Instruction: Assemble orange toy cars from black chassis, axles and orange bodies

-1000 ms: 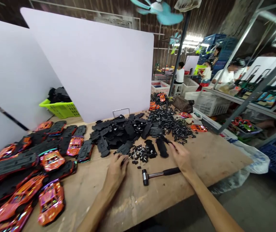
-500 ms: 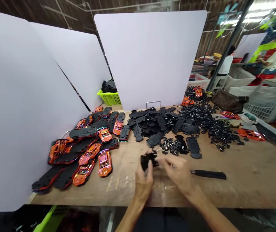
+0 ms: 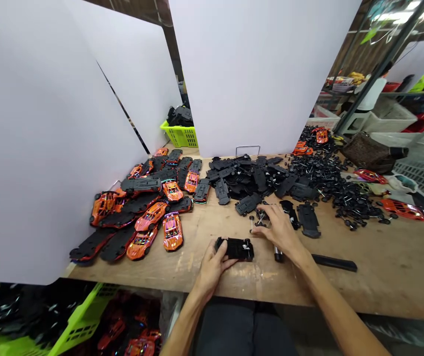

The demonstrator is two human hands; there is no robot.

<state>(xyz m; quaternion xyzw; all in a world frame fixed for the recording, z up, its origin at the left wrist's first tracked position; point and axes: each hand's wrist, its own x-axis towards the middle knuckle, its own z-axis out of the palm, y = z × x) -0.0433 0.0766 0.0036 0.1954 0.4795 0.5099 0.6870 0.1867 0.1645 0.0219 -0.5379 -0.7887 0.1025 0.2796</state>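
My left hand [image 3: 213,262] grips a black toy car chassis [image 3: 236,248] by its left end, just above the table. A wheel axle with two small black wheels sits across the chassis's right end. My right hand [image 3: 276,228] is over a small heap of loose wheel axles [image 3: 260,217], thumb and fingers apart. One axle [image 3: 251,224] stands out just left of its fingertips. Beneath the right wrist lies a hammer [image 3: 334,262], its middle hidden by the forearm. Two black chassis [image 3: 308,220] lie to the right of that hand.
Finished-looking orange toy cars [image 3: 173,231] are piled at left. A heap of black chassis [image 3: 234,175] lies at the back, with many wheel axles [image 3: 345,190] to its right. White panels [image 3: 263,74] stand behind the table. Green crates [image 3: 180,134] sit behind and below.
My right hand has moved from beside the chassis out to the axle heap. The chassis now lies level in my left hand, its axle showing. My view has tilted down.
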